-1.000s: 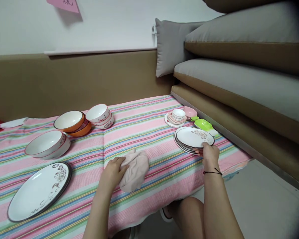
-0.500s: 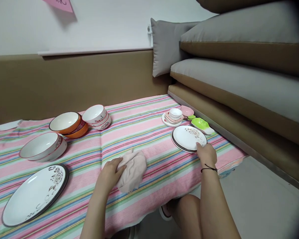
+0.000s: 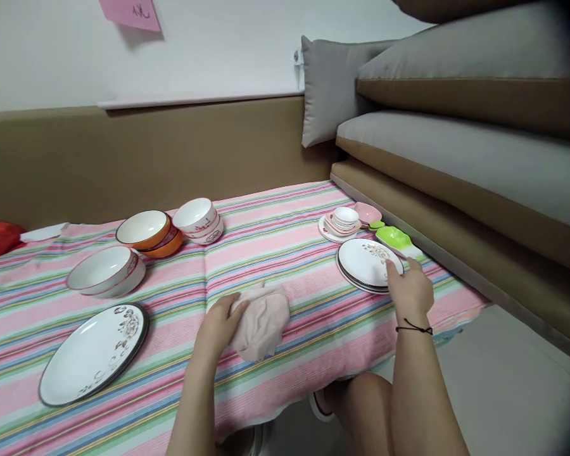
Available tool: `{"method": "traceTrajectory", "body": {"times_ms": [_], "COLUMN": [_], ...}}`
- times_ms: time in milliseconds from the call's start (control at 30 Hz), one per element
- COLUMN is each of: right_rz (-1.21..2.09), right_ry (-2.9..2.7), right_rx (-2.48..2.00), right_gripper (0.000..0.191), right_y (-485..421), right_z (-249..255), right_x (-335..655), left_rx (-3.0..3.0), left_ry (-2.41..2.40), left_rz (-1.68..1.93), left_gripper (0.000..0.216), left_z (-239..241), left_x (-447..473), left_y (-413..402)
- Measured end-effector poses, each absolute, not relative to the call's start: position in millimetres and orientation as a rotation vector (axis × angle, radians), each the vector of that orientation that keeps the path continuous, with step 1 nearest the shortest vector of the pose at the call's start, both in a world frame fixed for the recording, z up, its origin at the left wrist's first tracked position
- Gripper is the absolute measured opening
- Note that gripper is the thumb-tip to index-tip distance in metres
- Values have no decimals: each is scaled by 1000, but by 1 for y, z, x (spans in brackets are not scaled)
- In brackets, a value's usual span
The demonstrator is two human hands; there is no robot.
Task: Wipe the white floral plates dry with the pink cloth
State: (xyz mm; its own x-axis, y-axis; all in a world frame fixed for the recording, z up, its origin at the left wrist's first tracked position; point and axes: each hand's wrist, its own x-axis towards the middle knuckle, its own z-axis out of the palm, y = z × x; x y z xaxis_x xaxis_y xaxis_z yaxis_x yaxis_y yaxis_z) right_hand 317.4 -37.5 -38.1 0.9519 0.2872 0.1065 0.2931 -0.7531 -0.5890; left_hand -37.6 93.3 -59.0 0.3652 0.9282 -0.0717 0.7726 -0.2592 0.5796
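My left hand (image 3: pixel 218 326) grips the left side of a crumpled pale pink cloth (image 3: pixel 261 322) on the striped tablecloth (image 3: pixel 294 373). My right hand (image 3: pixel 412 292) holds the right rim of the top plate (image 3: pixel 368 261), a white round one with a brown flower print. Its thumb lies over the rim; the other fingers are partly hidden. More plates are stacked under that one. Just behind stand small white bowls (image 3: pixel 346 215) on saucers, a pink dish (image 3: pixel 368 213) and a bright green dish (image 3: pixel 393 238).
At left lie large oval plates (image 3: pixel 92 354) with a flower print. Behind them stand white bowls (image 3: pixel 99 269), orange bowls (image 3: pixel 142 229) and red-rimmed bowls (image 3: pixel 194 215). A red bag-like thing (image 3: pixel 0 239) sits at far left. Stacked cushions (image 3: pixel 456 158) border the right side.
The view has turned slightly left, so everything appears shifted to the right. My right hand has moved a little at the plate's rim. My left hand stays on the cloth.
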Motion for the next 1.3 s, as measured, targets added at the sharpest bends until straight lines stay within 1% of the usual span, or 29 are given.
{"method": "traceTrajectory", "body": {"times_ms": [67, 100, 167, 233, 300, 400, 533, 667, 800, 900, 967, 1100, 1200, 1300], "right_rz": [-101, -57, 193, 395, 539, 604, 620, 589, 495, 460, 525, 720, 792, 925], "right_ry": [-532, -603, -802, -1013, -1202, -1508, -1644, -1662, -1601, -1463, -1329, -1160, -1098, -1028], "right_rx": [-2218, -2082, -1843, -1710, -1653, -1575, -1516, -1453, -1376, -1327, -1317, -1247, -1186, -1143], "right_gripper": [52, 49, 50, 45, 36, 27, 26, 8, 9, 18, 23, 29, 31, 34], "right_y": [-27, -19, -2, 15, 30, 47, 59, 60, 46, 32, 21, 2, -14, -35], "right_z": [-31, -29, -29, -34, -43, -60, -74, -70, -59, -50, -42, -20, -2, 12], "right_x": [298, 285, 257, 226, 199, 169, 150, 146, 143, 141, 141, 144, 146, 146], "left_rx": [1970, 1915, 1807, 1681, 1564, 1473, 1399, 1361, 1355, 1375, 1370, 1211, 1134, 1180], "left_ry": [1568, 1603, 1638, 1593, 1502, 1402, 1316, 1254, 1188, 1098, 991, 792, 764, 782], "left_rz": [428, 436, 456, 496, 522, 554, 690, 801, 869, 1050, 1157, 1184, 1210, 1184], "left_gripper": [55, 54, 51, 46, 38, 30, 39, 43, 27, 27, 27, 28, 30, 28], "left_z": [-57, -55, -53, -53, -55, -62, -66, -63, -50, -35, -27, -15, -1, 24], "left_x": [-37, -38, -40, -44, -48, -51, -54, -59, -60, -56, -54, -53, -58, -66], "left_y": [92, 92, 91, 90, 89, 87, 87, 85, 74, 60, 50, 35, 28, 15]}}
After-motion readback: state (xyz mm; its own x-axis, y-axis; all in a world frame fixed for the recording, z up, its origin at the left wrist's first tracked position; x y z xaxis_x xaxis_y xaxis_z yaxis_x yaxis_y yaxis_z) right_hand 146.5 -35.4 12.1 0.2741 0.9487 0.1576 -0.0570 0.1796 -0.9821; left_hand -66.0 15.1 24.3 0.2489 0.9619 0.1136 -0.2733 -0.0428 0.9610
